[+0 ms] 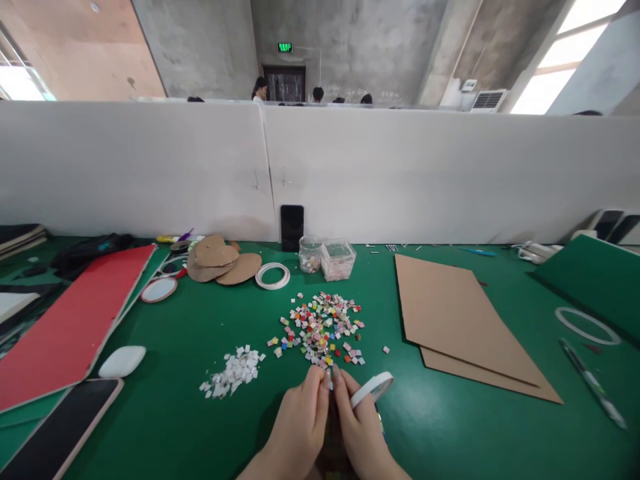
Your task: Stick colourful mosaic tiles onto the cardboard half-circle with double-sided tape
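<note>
Both hands meet at the lower middle of the green table, fingertips nearly touching. My left hand (299, 415) is closed, thumb and forefinger pinched on something too small to make out. My right hand (363, 421) is closed too, its fingertips on something tiny beside the left ones. A roll of white tape (373, 389) hangs around a finger of the right hand. Just beyond the fingertips lies a loose heap of coloured mosaic tiles (323, 323). Left of the hands is a pile of small white pieces (234, 373). Something dark under the hands is mostly hidden.
Brown cardboard sheets (465, 320) lie at the right. Clear containers (338, 260), a white ring (273, 275) and cardboard discs (215, 257) stand or lie at the back. On the left are a red board (85, 313), a phone (63, 427) and a white case (123, 361).
</note>
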A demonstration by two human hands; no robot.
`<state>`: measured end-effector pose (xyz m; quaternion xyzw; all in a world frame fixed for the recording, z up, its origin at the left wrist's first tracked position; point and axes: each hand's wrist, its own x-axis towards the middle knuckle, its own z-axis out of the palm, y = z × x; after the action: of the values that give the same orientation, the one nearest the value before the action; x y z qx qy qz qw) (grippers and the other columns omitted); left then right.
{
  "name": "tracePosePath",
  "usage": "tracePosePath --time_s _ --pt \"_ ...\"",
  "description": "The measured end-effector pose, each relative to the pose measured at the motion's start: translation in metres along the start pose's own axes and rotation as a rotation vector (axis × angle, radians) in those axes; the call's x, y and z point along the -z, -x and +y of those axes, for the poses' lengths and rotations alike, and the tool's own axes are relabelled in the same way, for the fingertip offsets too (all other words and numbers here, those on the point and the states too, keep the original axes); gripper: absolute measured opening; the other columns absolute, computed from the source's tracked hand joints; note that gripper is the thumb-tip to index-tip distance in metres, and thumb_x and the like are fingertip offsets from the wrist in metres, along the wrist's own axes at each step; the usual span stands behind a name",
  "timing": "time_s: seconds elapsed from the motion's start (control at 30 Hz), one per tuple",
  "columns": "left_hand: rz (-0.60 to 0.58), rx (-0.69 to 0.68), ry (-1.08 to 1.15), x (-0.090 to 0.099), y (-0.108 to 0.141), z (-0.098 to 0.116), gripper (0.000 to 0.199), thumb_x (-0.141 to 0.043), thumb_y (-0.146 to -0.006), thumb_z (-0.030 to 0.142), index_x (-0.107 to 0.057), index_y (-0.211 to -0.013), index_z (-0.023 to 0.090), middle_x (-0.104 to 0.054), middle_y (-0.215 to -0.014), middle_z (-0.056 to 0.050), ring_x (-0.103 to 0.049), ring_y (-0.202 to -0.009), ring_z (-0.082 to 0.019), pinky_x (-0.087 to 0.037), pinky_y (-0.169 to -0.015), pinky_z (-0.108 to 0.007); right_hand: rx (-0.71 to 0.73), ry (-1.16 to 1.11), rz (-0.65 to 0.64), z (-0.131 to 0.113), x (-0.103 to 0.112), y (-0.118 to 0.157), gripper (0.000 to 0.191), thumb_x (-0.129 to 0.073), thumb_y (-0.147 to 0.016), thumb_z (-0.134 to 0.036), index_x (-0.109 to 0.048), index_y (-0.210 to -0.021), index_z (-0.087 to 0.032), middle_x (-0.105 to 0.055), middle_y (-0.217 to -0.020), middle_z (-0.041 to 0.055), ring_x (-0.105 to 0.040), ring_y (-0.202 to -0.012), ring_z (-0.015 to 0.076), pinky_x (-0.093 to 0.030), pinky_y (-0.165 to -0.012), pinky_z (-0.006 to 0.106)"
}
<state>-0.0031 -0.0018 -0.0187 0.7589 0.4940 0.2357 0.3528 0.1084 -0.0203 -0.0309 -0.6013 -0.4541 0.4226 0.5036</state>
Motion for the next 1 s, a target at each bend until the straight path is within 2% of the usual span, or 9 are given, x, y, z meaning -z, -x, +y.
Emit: tracePosePath --time_s 0.2,0.4,0.63,0.83,1.0 --pt "0.017 0.03 0.181 -0.003 0.0 0.002 0.026 -0.023 -0.094 0.033 -0.039 -0.077 0.021 -0.049 -0.068 0.0 -0.049 -0.058 -0.013 -0.032 -0.053 -0.022 -0.057 -0.013 0.052 0.005 0.001 0.0 0.067 -0.046 -0.073 -0.068 -0.068 -0.1 -0.01 -0.069 -0.101 0.0173 -0.063 -0.096 0.0277 -0.051 -0.082 0.031" --pt "0.013 0.011 0.243 -0.004 -0.001 0.0 0.028 -0.023 -0.094 0.034 -0.04 -0.076 0.02 -0.048 -0.067 0.0 -0.046 -0.058 -0.013 -0.032 -0.053 -0.023 -0.024 -0.092 0.057 0.006 0.001 0.0 0.06 -0.049 -0.074 -0.065 -0.069 -0.097 -0.014 -0.071 -0.097 0.0127 -0.065 -0.091 0.0244 -0.053 -0.075 0.025" --pt "0.027 -0.007 0.327 -0.007 -0.001 -0.003 0.029 -0.026 -0.093 0.036 -0.042 -0.075 0.02 -0.048 -0.067 0.0 -0.045 -0.058 -0.013 -0.032 -0.054 -0.023 0.046 -0.082 -0.006 -0.001 0.002 -0.002 0.051 -0.048 -0.078 -0.058 -0.071 -0.094 -0.015 -0.072 -0.085 0.0103 -0.067 -0.083 0.0233 -0.053 -0.07 0.023" --pt "0.014 0.117 0.531 -0.004 -0.002 0.005 0.031 -0.036 -0.089 0.046 -0.041 -0.071 0.02 -0.034 -0.056 0.005 -0.031 -0.047 -0.009 -0.025 -0.043 -0.021 -0.025 -0.155 -0.019 -0.004 0.001 -0.003 0.053 -0.052 -0.073 -0.061 -0.072 -0.091 -0.015 -0.072 -0.088 0.0108 -0.066 -0.084 0.024 -0.053 -0.071 0.025" --pt "-0.12 0.261 0.816 0.002 -0.006 0.01 0.043 -0.045 -0.077 0.062 -0.037 -0.07 0.021 -0.026 -0.051 0.01 -0.021 -0.037 -0.004 -0.018 -0.035 -0.018 -0.152 -0.288 -0.031 0.002 0.002 -0.002 0.055 -0.06 -0.067 -0.061 -0.07 -0.095 -0.015 -0.07 -0.098 0.0113 -0.062 -0.095 0.0252 -0.05 -0.08 0.027"
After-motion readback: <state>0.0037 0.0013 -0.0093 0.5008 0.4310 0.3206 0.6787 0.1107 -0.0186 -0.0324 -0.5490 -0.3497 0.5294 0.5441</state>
